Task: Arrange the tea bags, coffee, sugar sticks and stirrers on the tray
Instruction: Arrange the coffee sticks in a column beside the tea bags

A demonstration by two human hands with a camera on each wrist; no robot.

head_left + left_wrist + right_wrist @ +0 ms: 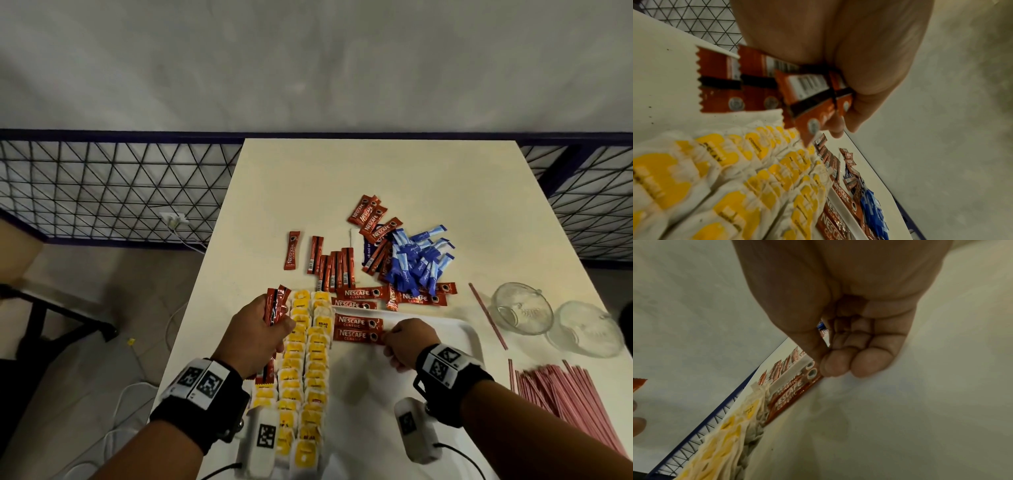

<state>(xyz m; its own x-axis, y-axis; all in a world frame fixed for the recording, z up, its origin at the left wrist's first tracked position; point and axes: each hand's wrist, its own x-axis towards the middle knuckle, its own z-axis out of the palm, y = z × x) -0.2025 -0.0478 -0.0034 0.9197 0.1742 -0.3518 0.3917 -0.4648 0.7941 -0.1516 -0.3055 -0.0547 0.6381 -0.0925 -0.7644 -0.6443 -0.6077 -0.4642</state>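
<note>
Foil glints from above: our left hand (255, 334) keeps a curled grip round a fan of glossy red coffee sachets (276, 305) over soft, crinkled yellow tea bags (306, 356) rowed on the white tray (469, 334). Our right hand (407, 342) pinches a flat coffee stick (358, 336) lying on that tray. Blue sugar sticks (419, 260) heap on the smooth desk (376, 178); thin pink stirrers (561, 394) lie right.

Left wrist: sachets' (764, 84) zigzag-cut ends protrude from the fist.

Right wrist: fingertips (835, 364) pressed together on the stick's (793, 394) end.
</note>
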